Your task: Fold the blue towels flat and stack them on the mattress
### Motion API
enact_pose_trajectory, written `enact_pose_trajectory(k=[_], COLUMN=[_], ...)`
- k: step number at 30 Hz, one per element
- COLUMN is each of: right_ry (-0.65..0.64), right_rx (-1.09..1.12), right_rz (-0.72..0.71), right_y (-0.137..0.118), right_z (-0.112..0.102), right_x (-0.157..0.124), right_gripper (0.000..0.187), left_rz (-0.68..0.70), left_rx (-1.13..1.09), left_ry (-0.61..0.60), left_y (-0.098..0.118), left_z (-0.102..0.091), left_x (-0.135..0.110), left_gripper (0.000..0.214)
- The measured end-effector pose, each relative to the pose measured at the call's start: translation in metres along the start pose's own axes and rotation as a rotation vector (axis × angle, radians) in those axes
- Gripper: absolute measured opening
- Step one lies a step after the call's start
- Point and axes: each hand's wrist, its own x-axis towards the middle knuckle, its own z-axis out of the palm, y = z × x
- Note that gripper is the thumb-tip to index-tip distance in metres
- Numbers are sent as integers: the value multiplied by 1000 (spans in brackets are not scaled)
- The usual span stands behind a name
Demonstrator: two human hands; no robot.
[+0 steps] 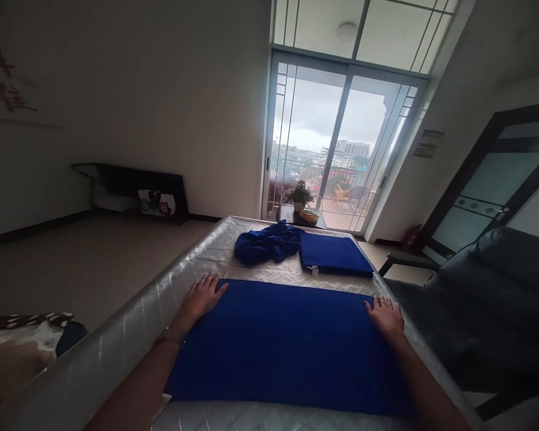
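A flat blue cloth (291, 347) lies spread into a wide rectangle on a silvery quilted mattress (153, 311). At its far left corner rests my left hand (203, 295), fingers stretched out and the thumb on the cloth's edge. My right hand (386, 316) lies at the far right corner, its fingers apart and pointing forward. Beyond the cloth sit a crumpled blue cloth (267, 242) on the left and a neatly folded blue cloth (335, 254) with a small white tag on the right.
A dark padded chair (485, 299) stands close along the mattress's right side. Behind the far end is a small table (291, 215) with a potted plant (299, 194), before a sliding glass door (336, 143). A black rack (139, 185) is by the left wall.
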Motion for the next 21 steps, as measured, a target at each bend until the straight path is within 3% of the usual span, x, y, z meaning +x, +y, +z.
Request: enact_pose_trajectory(k=[3, 9, 12, 16, 21], right_ry=[95, 73, 4, -47, -74], right_rx=[18, 358, 407, 395, 317], right_rz=[-112, -658, -685, -641, -498], right_y=[-37, -157, -188, -174, -98], right_z=[-23, -41, -36, -24, -5], right_x=[-17, -69, -79, -68, -38], right_gripper=[58, 65, 69, 71, 71], left_rz=[-3, 3, 2, 13, 13], left_rx=[-6, -6, 9, 25, 36], left_ry=[19, 30, 27, 15, 12], left_y=[2, 4, 4, 2, -1], left_z=[-1, -4, -5, -4, 1], left_x=[-1, -3, -4, -2, 2], left_gripper=[81, 75, 73, 75, 74])
